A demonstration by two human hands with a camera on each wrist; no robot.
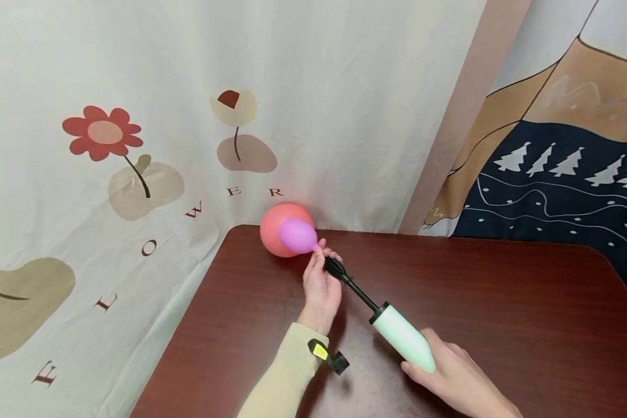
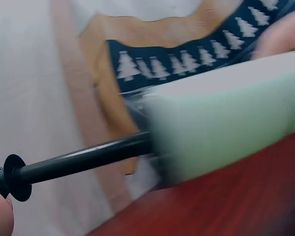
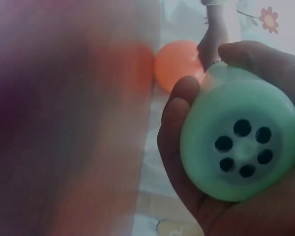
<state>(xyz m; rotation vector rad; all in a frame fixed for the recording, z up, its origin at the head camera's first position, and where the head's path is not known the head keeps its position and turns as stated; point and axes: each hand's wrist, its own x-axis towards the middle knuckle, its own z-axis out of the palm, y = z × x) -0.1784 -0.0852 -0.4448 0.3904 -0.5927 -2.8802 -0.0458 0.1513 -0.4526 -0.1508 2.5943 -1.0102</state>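
Observation:
A balloon hand pump with a mint-green barrel (image 1: pixel 403 338) and a black rod (image 1: pixel 363 294) reaches diagonally across the front of the table. My right hand (image 1: pixel 451 371) grips the barrel near its rear end; the right wrist view shows the fingers wrapped round it, with several dark holes in the end cap (image 3: pixel 246 150). At the pump's black front end (image 1: pixel 335 267), my left hand (image 1: pixel 323 287) pinches the neck of a partly filled purple balloon (image 1: pixel 299 235). Behind that balloon, and partly hidden by it, a larger coral-red balloon (image 1: pixel 274 220) sits at the table's back edge.
The dark red-brown table (image 1: pixel 501 302) extends to the right of the pump. A pale curtain (image 1: pixel 345 116) with printed flowers and letters hangs right behind the table. At the right hangs a cloth (image 1: pixel 548 191) printed with white trees. A small black camera mount (image 1: pixel 337 362) sticks out from the left sleeve.

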